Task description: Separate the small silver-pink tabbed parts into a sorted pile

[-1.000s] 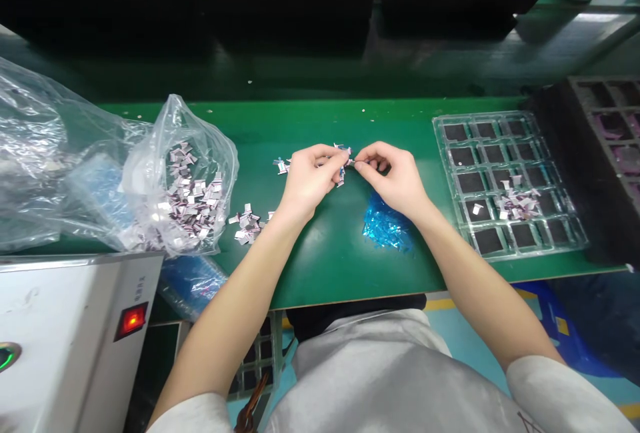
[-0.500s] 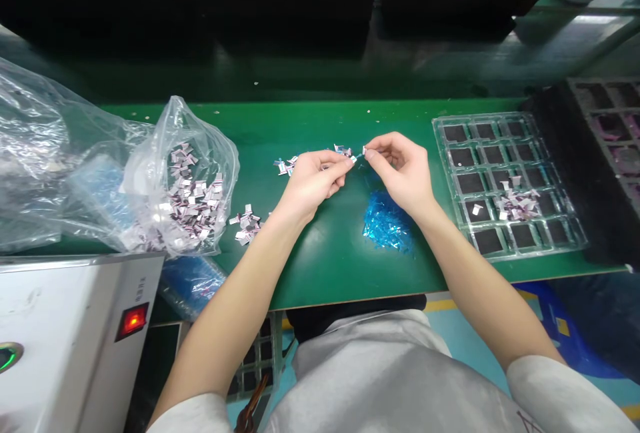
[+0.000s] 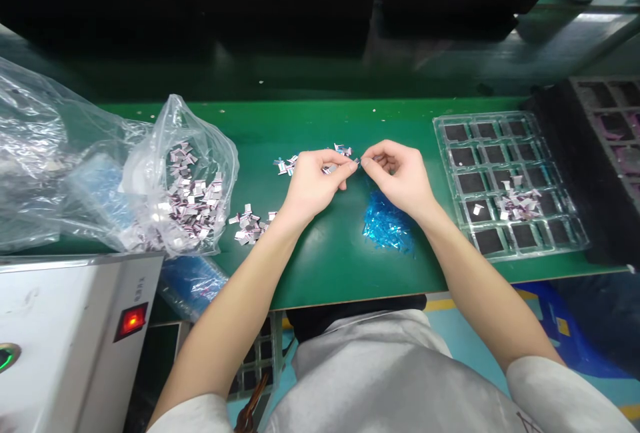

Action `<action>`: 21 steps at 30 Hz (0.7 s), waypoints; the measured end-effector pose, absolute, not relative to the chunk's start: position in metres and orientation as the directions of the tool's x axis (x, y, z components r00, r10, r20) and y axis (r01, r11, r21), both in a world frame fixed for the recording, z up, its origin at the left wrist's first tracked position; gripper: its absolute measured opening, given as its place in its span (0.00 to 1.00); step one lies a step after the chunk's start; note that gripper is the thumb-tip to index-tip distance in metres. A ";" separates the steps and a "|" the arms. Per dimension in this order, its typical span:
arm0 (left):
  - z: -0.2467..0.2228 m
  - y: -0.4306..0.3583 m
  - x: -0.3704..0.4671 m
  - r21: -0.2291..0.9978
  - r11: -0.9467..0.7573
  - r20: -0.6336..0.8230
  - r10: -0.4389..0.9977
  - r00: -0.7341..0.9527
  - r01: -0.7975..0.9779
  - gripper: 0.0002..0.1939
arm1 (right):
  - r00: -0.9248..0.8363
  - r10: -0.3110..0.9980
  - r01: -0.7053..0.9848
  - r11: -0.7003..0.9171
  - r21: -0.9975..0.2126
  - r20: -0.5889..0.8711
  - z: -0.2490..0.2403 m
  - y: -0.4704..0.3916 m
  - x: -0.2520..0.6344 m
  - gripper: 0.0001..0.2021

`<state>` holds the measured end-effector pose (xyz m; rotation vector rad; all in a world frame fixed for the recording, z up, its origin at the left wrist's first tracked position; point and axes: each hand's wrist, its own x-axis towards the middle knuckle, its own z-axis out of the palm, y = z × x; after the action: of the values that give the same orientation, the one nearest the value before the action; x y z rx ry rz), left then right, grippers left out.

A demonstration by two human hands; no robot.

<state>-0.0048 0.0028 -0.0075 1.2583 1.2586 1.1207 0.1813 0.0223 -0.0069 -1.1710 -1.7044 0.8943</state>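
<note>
Over the green table [image 3: 325, 260], my left hand [image 3: 317, 180] is closed in a pinch on a small silvery-white piece, barely visible at its fingertips. My right hand [image 3: 403, 173] also pinches, its fingertips almost meeting the left ones; what sits in them is too small to make out. Behind and beside the left hand lie loose small pieces [image 3: 286, 166], some with blue film on them. A heap of shiny blue film strips [image 3: 385, 223] lies below the right hand. Another little group of silvery-white pieces [image 3: 247, 225] rests near my left forearm.
At left, a clear plastic bag [image 3: 227, 153] holds many similar pieces, behind a white machine box [image 3: 60, 326] with a lit red switch. To the right stands a clear compartment tray [image 3: 445, 173] with pieces piled in it. Black divided trays [image 3: 460, 0] line the back.
My right hand has moved slightly left and down, so both hands' fingertips are closer together. The white piece and blue film seen between them are now mostly hidden.
</note>
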 end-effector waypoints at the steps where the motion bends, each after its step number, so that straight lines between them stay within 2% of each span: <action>1: -0.007 0.003 -0.005 0.997 0.039 -0.042 0.999 0.034 0.068 0.12 | -0.196 0.943 0.342 0.323 -0.883 0.269 -0.006 0.021 0.181 0.06; 6: -0.005 0.003 -0.005 0.997 0.080 -0.080 0.997 0.012 -0.002 0.15 | -0.252 0.893 0.412 0.447 -0.794 0.372 -0.001 0.015 0.180 0.07; 11: -0.001 0.004 -0.004 0.989 0.134 -0.136 0.991 -0.019 -0.065 0.15 | -0.261 0.883 0.427 0.468 -0.774 0.390 0.002 0.013 0.181 0.07; 14: 0.002 0.005 -0.004 0.985 0.153 -0.156 0.987 -0.029 -0.086 0.17 | -0.237 0.898 0.448 0.440 -0.778 0.372 0.001 0.017 0.185 0.08; 18: 0.006 0.007 -0.007 0.953 0.235 -0.240 0.971 -0.005 -0.192 0.17 | -0.297 0.914 0.485 0.394 -0.781 0.276 -0.003 0.022 0.193 0.07; 21: 0.008 0.009 -0.010 0.935 0.269 -0.273 0.962 0.018 -0.229 0.27 | -0.336 0.907 0.472 0.396 -0.787 0.255 -0.002 0.023 0.194 0.05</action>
<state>-0.0096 0.0088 0.0080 0.8331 1.1672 1.1159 0.1944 0.0231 -0.0019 -1.1777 -1.9588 0.7956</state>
